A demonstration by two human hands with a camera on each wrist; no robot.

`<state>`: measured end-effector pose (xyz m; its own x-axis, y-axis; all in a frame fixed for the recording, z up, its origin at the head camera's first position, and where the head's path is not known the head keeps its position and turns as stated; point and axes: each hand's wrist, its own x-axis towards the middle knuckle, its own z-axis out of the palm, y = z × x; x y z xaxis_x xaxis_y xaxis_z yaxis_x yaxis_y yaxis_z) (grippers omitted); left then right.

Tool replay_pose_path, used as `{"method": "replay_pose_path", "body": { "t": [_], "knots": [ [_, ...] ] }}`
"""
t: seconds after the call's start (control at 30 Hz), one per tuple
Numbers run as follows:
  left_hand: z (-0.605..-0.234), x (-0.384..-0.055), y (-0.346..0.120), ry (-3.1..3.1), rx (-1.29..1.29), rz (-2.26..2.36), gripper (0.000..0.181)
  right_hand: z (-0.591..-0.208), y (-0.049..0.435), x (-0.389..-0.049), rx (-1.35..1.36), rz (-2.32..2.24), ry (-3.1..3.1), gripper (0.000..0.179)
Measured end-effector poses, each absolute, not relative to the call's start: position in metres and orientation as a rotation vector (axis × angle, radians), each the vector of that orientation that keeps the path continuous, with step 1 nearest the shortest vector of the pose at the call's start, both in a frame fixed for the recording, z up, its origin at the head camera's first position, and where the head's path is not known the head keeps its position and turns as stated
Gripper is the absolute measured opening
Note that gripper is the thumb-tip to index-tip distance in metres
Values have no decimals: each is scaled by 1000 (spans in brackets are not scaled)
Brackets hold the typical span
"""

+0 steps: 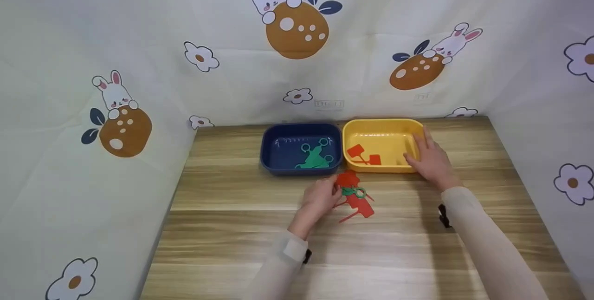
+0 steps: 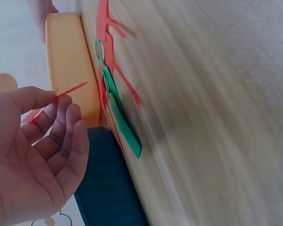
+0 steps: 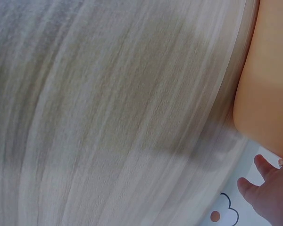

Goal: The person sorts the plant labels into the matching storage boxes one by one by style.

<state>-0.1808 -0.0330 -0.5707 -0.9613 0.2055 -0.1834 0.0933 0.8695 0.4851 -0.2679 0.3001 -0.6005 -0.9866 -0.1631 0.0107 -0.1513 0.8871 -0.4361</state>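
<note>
My left hand [image 1: 319, 198] pinches a red plant label [image 2: 73, 89] by its thin stem, between thumb and forefinger, above the table in front of the bins. Just right of it lies a loose pile of red plant labels [image 1: 364, 208] with green ringed strips [image 1: 359, 192] among them. At the right end of the yellow bin [image 1: 380, 168], my right hand [image 1: 434, 163] holds the rim, thumb on the inner side and fingers outside. Two red labels [image 1: 356, 151] lie inside that bin. Several green ringed strips [image 1: 315, 158] lie in the dark blue bin [image 1: 278, 171].
Side by side, the two bins stand at the back of the wooden table [image 1: 222, 239], close to a white cloth [image 1: 222, 91] printed with rabbits and flowers. More cloth hangs along both sides. A dark wrist device [image 1: 444, 216] shows under the right sleeve.
</note>
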Motion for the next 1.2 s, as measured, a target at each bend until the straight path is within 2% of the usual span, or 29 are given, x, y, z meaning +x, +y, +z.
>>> {"method": "replay_pose_path", "body": {
  "t": [0.5, 1.2],
  "knots": [
    [-559, -193, -32, 2860, 300, 800, 6, -600, 300, -268, -241, -673, 3002, 81],
    [-544, -213, -23, 2817, 222, 910, 9, -602, 302, -269, -239, -683, 2999, 79]
  ]
}}
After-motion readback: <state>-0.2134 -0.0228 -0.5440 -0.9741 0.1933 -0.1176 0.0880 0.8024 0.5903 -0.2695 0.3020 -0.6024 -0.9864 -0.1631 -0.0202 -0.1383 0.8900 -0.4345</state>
